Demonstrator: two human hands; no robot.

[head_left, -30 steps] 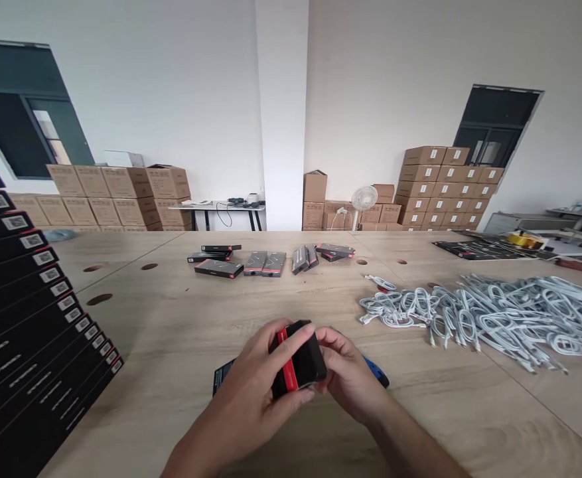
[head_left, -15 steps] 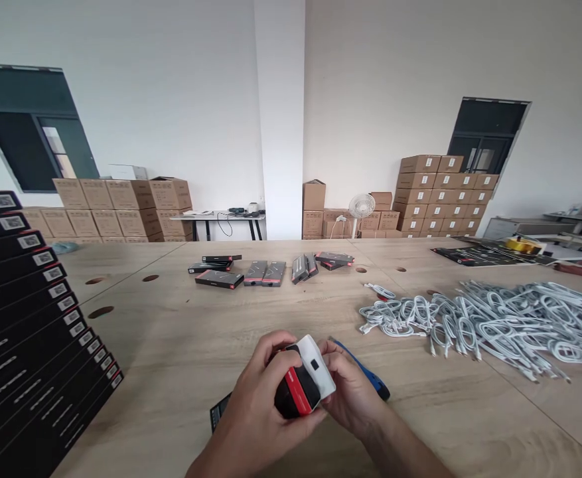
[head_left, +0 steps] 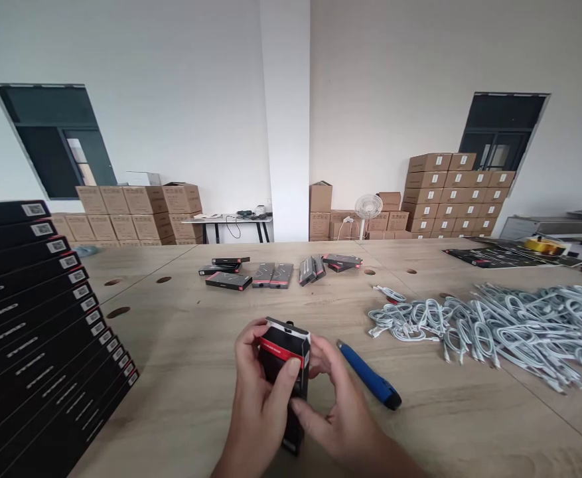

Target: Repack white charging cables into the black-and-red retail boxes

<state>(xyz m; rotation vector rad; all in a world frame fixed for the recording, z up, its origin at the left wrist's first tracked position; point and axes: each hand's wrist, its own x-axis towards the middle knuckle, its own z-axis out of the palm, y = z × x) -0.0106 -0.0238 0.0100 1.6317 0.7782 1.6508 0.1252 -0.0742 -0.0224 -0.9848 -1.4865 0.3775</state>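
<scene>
Left lateral travel: the surface [head_left: 186, 358] provides a wide bare lane between the left hand [head_left: 255, 398] and the stack of black boxes [head_left: 36, 345], which forms a tall barrier. Forward travel: bare surface extends from the held box [head_left: 279, 349] to the flat boxes [head_left: 281, 275], low obstacles grouped across the middle. Right lateral travel: the blue tool [head_left: 369, 374] lies diagonally near the right hand [head_left: 340, 411]; beyond it, a bare strip borders the cable pile [head_left: 504, 332], which obstructs low passage.
</scene>
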